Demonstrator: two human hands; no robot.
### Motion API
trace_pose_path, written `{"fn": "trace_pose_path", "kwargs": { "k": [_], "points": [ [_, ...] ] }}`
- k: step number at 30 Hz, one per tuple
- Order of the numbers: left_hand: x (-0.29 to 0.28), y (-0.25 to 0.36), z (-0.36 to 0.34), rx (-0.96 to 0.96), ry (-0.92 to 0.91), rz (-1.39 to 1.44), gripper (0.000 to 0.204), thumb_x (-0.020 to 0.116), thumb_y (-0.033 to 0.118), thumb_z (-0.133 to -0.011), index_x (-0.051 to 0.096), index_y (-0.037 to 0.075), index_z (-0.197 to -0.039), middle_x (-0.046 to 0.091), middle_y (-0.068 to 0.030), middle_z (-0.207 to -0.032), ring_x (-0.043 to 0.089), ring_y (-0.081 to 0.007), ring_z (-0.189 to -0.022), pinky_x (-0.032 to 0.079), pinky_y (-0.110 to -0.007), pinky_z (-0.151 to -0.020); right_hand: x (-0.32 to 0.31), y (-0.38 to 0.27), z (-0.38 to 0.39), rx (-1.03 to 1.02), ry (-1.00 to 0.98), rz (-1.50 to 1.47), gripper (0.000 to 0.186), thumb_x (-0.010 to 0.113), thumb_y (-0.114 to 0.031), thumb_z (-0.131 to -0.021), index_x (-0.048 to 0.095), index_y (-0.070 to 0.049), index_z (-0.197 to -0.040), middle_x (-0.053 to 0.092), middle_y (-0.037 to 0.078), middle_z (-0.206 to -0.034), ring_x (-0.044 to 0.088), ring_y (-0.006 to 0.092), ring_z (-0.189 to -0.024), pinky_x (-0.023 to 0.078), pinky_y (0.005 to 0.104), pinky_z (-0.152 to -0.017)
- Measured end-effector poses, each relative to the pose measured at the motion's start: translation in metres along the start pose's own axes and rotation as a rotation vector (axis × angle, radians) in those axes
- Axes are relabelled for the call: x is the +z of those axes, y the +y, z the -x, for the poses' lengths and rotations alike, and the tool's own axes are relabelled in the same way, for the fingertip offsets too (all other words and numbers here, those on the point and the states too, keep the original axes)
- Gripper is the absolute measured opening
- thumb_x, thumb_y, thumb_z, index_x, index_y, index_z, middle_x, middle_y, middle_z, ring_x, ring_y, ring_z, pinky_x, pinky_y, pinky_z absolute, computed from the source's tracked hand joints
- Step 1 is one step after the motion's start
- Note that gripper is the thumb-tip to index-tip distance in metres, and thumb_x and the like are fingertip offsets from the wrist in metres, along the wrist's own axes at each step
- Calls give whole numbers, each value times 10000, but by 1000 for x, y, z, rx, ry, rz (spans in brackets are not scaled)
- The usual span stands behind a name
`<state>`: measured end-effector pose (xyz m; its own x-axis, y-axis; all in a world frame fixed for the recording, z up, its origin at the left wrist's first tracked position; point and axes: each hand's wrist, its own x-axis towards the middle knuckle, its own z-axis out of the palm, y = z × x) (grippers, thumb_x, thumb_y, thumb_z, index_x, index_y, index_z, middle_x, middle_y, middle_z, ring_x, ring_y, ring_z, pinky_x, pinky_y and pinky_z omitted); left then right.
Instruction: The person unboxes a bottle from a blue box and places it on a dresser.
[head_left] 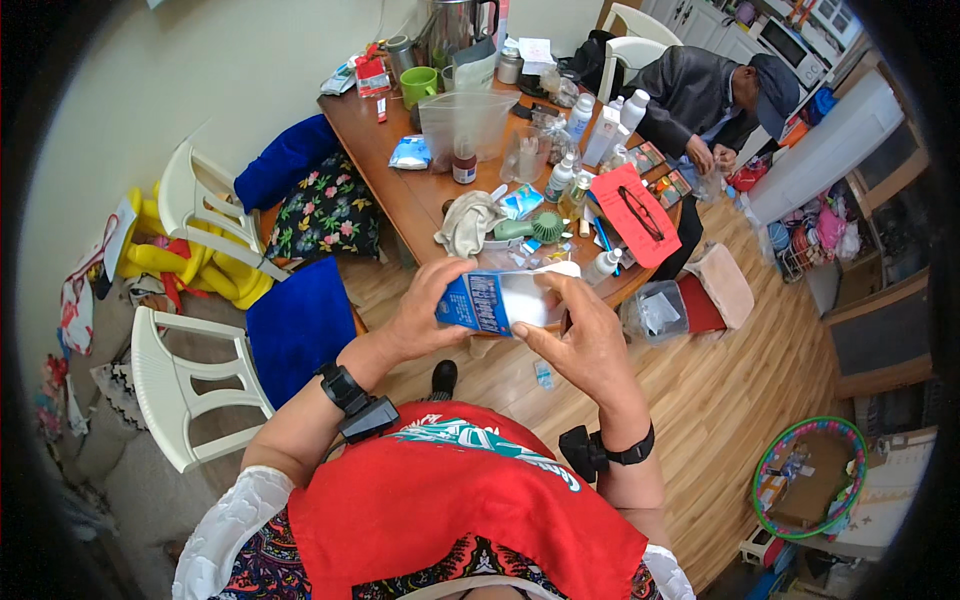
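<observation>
Above the near edge of the table, a small blue-and-white box [487, 303] is held between both hands. My left hand [425, 308] grips its blue printed end, fingers closed round the side. The fingers and thumb of my right hand [587, 335] close on its white end. Just beyond the box lie a crumpled beige cloth [468, 224] and a green round-headed brush [546, 227]. A white bottle [602, 266] stands near my right hand, and dark-framed glasses [640, 213] rest on a red sheet [668, 247].
The wooden table [385, 185] carries several bottles, a zip bag [468, 122] and a green mug [418, 86]. A capped person [690, 95] sits at the far right, hands together. White chairs [195, 375] stand left; a clear tub [660, 310] stands right.
</observation>
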<state>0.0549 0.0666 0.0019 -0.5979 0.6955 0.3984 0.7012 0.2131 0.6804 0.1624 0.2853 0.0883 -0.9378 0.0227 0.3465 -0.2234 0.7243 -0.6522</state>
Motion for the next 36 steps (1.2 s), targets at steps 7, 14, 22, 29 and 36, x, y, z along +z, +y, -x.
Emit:
{"fn": "trace_pose_path", "kwargs": {
  "k": [7, 14, 22, 29, 36],
  "points": [
    [-4, -18, 23, -35, 102, 164, 881, 782, 63, -599, 293, 75, -1332, 389, -140, -1302, 404, -279, -1220, 323, -379, -1032, -8, 0, 11, 96, 159, -215, 408, 738, -113, -727, 591, -41, -1101, 585, 26, -821, 432, 68, -517, 352, 221, -471],
    [12, -16, 24, -399, 362, 781, 921, 776, 155, -706, 142, 54, -1366, 315, -152, -1328, 340, -265, -1266, 287, -412, -1061, -3, 17, 16, 330, 158, -810, 336, 672, -175, -801, 581, -39, -1094, 531, -19, -754, 442, 48, -594, 361, 189, -515],
    [33, -29, 25, -334, 287, 724, 959, 785, 215, -703, 124, 42, -1376, 304, -154, -1333, 309, -258, -1273, 254, -406, -1068, 5, 24, 3, 410, 55, -1527, 573, 630, -244, -841, 393, -45, -1323, 543, 27, -959, 530, 130, -836, 478, 298, -709],
    [46, -40, 28, -336, 258, 715, 929, 776, 213, -700, 158, 34, -1370, 352, -147, -1295, 350, -258, -1237, 276, -397, -1056, 1, 25, 0, 391, 218, -1352, 189, 602, -92, -872, 534, -35, -1038, 554, 94, -1022, 567, 198, -923, 493, 368, -814],
    [62, -54, 36, -286, 102, 662, 901, 756, 133, -614, 243, 53, -1350, 384, -127, -1261, 386, -240, -1212, 303, -344, -1038, -12, 5, -16, -178, 367, -524, 114, 645, -156, -849, 570, -79, -889, 505, 72, -966, 545, 264, -948, 472, 414, -818]
  ]
}}
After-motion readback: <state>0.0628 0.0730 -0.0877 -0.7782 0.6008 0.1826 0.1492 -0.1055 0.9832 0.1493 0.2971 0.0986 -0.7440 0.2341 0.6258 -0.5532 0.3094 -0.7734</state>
